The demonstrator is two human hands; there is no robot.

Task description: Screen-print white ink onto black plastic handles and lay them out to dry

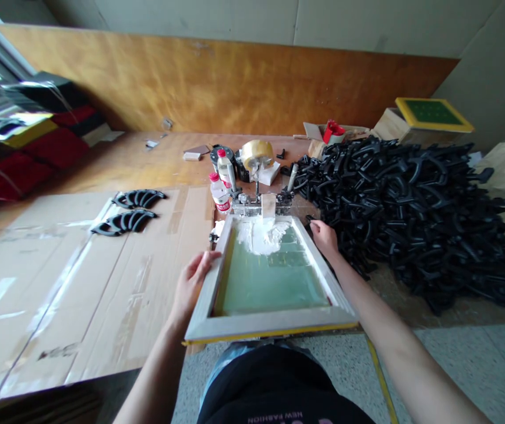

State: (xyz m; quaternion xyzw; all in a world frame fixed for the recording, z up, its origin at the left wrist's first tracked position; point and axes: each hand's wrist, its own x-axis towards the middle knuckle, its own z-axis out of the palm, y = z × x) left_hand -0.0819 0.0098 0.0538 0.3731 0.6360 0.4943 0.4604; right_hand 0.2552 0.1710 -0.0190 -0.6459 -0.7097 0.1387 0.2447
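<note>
A screen-printing frame [274, 324] with pale wooden sides and green mesh stands in front of me, hinged to a metal clamp [241, 203] at its far end. White paste [263, 237] lies thick on the far part of the mesh. My left hand [194, 280] grips the left side of the frame, thumb against the edge and other fingers partly hidden. Just beyond the right side, my right hand [324, 237] is closed, its fingertips at a small black plastic part [309, 218]. Most of that part is hidden by the hand and frame.
A big heap of black plastic parts [402, 206] fills the right side. On cardboard [146, 294] at the left lie two rows of curved black handles [126, 224]. Behind the frame are red-capped bottles [221, 194] and a tape roll [256, 154].
</note>
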